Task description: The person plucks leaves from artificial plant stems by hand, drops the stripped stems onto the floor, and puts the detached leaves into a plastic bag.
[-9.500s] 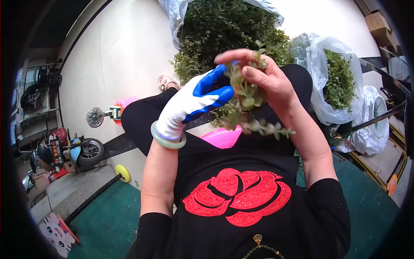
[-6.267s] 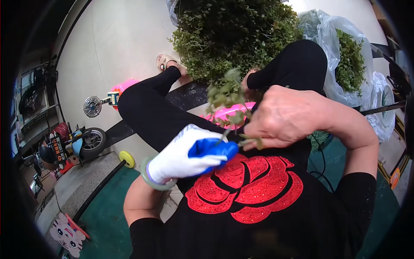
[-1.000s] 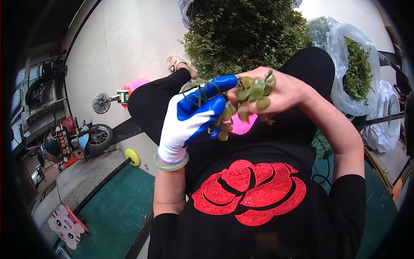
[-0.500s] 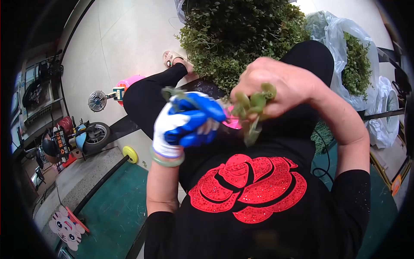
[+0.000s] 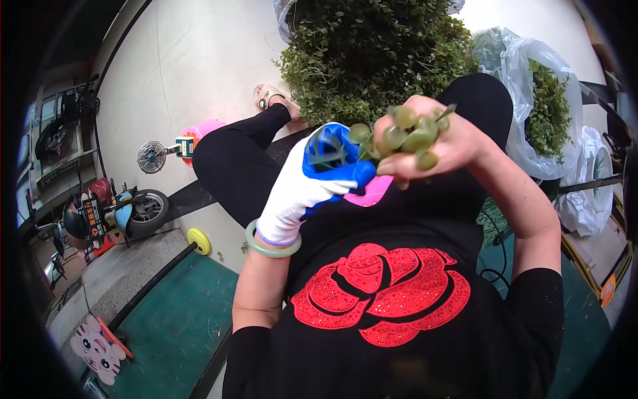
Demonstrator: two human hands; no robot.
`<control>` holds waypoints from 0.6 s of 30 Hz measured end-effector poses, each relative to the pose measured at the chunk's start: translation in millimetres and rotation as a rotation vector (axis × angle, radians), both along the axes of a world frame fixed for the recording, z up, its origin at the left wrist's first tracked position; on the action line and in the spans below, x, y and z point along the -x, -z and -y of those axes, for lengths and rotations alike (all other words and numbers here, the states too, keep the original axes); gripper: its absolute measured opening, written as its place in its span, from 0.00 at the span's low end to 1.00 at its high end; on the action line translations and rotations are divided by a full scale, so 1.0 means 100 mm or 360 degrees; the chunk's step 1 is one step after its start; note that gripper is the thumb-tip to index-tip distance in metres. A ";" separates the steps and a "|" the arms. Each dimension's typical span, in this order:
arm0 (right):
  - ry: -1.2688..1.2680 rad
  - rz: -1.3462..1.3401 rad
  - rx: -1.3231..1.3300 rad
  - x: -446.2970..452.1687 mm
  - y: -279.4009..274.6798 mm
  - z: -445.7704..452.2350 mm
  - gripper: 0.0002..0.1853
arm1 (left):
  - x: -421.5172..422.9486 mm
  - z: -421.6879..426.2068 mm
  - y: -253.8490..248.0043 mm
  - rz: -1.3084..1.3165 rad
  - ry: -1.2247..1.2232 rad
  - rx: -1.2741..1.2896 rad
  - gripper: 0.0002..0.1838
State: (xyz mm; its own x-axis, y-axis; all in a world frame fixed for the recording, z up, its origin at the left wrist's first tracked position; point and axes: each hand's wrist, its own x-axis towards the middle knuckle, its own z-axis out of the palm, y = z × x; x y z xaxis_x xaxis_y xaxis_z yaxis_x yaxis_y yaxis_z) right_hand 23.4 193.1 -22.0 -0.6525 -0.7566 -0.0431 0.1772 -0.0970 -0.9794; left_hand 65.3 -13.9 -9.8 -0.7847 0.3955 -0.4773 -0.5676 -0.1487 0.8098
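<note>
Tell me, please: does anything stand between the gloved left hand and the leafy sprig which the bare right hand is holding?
Nothing visible stands between them. The leafy sprig, in the bare right hand, spreads its leaves toward the gloved left hand; blur hides whether they touch. The foliage heap lies beyond both hands.

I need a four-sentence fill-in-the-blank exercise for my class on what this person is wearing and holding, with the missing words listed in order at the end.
The glove on the left hand is white and ____.
The pale green bangle is worn on the ____ arm.
On the black top, the large rose is coloured ____.
The bare right hand holds a sprig with rounded green ____.

Missing words: blue; left; red; leaves.
</note>
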 end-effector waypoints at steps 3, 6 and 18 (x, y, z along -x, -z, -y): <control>0.0064 0.0256 -0.0046 0.05 -0.09 -0.15 0.12 | 0.05 0.14 -0.07 0.0171 0.0154 -0.0144 0.21; 0.0065 0.0456 0.0054 0.04 0.01 -0.25 0.09 | 0.14 0.20 -0.12 0.0164 0.0508 -0.0010 0.28; 0.0251 0.0680 0.0564 -0.17 0.08 -0.01 0.11 | 0.03 0.13 -0.09 0.0125 0.0698 -0.0127 0.20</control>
State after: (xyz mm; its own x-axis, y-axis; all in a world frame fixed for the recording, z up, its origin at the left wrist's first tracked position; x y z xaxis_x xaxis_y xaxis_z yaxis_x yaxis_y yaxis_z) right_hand 40.9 193.7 -30.3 -0.7388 -0.6680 -0.0891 0.5068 -0.4636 -0.7268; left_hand 62.1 -27.3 -1.0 -0.4972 0.7206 -0.4832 -0.6502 0.0593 0.7575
